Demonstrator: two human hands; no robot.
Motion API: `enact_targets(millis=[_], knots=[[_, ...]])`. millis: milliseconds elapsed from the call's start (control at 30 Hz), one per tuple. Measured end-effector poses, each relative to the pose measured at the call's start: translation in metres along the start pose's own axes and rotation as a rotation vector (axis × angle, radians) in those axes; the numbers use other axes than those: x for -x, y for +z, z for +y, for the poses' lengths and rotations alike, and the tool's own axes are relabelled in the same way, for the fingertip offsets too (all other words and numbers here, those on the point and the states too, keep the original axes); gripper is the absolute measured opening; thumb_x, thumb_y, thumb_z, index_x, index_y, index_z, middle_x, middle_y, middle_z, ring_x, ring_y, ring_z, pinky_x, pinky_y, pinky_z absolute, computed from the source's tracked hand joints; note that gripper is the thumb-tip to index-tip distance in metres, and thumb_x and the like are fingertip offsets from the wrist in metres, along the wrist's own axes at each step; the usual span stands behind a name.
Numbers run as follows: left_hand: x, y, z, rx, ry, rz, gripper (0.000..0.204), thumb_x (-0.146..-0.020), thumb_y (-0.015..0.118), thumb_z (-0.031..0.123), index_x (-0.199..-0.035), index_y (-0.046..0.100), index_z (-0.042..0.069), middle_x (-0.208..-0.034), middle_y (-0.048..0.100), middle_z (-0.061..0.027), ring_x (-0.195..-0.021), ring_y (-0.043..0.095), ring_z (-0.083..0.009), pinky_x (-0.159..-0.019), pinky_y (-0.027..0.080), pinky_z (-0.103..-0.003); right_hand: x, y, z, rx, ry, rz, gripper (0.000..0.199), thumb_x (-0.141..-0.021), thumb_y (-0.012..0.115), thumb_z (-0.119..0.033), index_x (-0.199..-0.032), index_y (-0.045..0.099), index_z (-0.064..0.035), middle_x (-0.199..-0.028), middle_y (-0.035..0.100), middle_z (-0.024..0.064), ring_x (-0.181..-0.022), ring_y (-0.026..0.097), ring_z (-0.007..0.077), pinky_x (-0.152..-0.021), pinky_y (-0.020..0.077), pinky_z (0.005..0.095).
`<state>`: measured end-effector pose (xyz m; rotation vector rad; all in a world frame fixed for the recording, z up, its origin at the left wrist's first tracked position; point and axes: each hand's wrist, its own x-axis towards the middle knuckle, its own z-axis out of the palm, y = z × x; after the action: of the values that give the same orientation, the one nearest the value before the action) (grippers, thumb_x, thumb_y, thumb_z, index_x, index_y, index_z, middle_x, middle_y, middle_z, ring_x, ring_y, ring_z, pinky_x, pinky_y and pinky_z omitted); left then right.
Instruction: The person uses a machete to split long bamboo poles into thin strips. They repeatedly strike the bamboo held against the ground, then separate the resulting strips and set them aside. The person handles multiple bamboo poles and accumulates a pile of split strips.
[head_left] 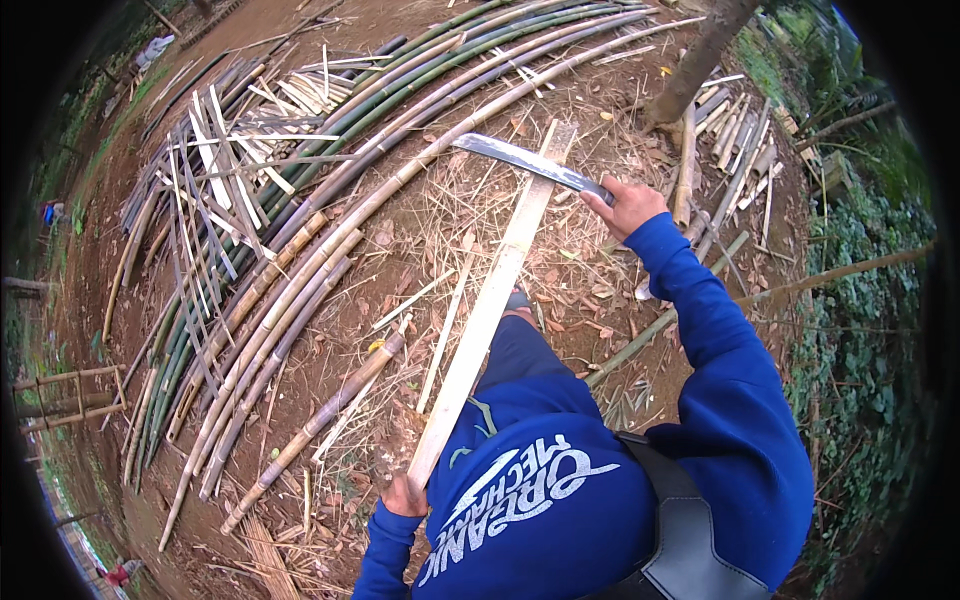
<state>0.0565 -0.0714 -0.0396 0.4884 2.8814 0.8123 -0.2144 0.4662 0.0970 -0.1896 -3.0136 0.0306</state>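
Note:
My right hand (630, 206) is closed round the handle of a machete (520, 157). Its long, slightly curved grey blade points left and crosses the far part of a long, pale split bamboo slat (490, 318); whether the edge touches the slat, I cannot tell. The slat slants from the ground ahead back toward my left side, passing by my leg. Down at its near end, my left hand (404, 496) grips it, with some of the fingers hidden. Thin pale strips (447, 335) lie on the ground just left of the slat.
Long green and tan bamboo poles (340, 215) curve across the left and far ground, with split strips (225, 180) heaped on them. A shorter pole (318, 425) lies near my left. At the far right, a tree trunk (695, 70) stands beside stacked bamboo pieces (738, 140). Shavings cover the soil.

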Motion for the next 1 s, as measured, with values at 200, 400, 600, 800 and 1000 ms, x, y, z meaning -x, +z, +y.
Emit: enact_targets(millis=[200, 400, 600, 800, 1000], knots=[[-0.011, -0.009, 0.006, 0.118, -0.018, -0.055, 0.036, -0.069, 0.069, 0.015, -0.095, 0.05, 0.001, -0.068, 0.057, -0.0208, -0.057, 0.058, -0.041, -0.051, 0.047, -0.047, -0.022, -0.002, 0.038, 0.136, -0.055, -0.099, 0.056, -0.086, 0.044, -0.067, -0.091, 0.061, -0.0137, -0.068, 0.064, 0.0165, -0.068, 0.066, 0.0356, -0.064, 0.0533, 0.0466], [-0.025, 0.0, 0.01, 0.169, -0.07, -0.233, 0.037, -0.074, 0.068, 0.021, -0.1, 0.049, 0.002, -0.067, 0.057, -0.0235, -0.061, 0.059, -0.0424, -0.054, 0.049, -0.047, -0.028, -0.002, 0.068, 0.248, 0.109, -0.359, 0.067, -0.087, 0.036, -0.07, -0.105, 0.063, -0.0113, -0.082, 0.067, 0.0201, -0.082, 0.066, 0.0352, -0.074, 0.0534, 0.0461], [0.012, -0.034, -0.004, -0.12, -0.27, -0.563, 0.039, -0.074, 0.065, 0.02, -0.102, 0.042, 0.006, -0.059, 0.057, -0.024, -0.056, 0.061, -0.0424, -0.049, 0.048, -0.052, -0.014, 0.017, 0.235, 0.159, 0.729, -0.155, 0.072, -0.084, 0.039, -0.072, -0.107, 0.068, -0.0099, -0.095, 0.066, 0.0241, -0.094, 0.064, 0.0377, -0.088, 0.0481, 0.0456], [0.001, -0.026, -0.009, -0.146, -0.287, -0.417, 0.033, -0.075, 0.062, 0.021, -0.098, 0.041, 0.009, -0.063, 0.059, -0.0248, -0.057, 0.06, -0.0449, -0.052, 0.048, -0.053, 0.012, -0.009, 0.103, -0.096, 0.499, 0.043, 0.063, -0.087, 0.042, -0.067, -0.096, 0.066, -0.0099, -0.077, 0.068, 0.0141, -0.069, 0.068, 0.0293, -0.068, 0.0549, 0.0436], [-0.007, -0.023, 0.006, -0.145, -0.257, -0.398, 0.037, -0.073, 0.065, 0.022, -0.098, 0.042, 0.007, -0.06, 0.057, -0.024, -0.055, 0.059, -0.0447, -0.052, 0.048, -0.053, 0.051, 0.018, -0.019, -0.018, 0.083, -0.123, 0.052, -0.084, 0.049, -0.066, -0.087, 0.063, -0.0166, -0.06, 0.062, 0.0091, -0.053, 0.064, 0.0265, -0.05, 0.0516, 0.0414]])
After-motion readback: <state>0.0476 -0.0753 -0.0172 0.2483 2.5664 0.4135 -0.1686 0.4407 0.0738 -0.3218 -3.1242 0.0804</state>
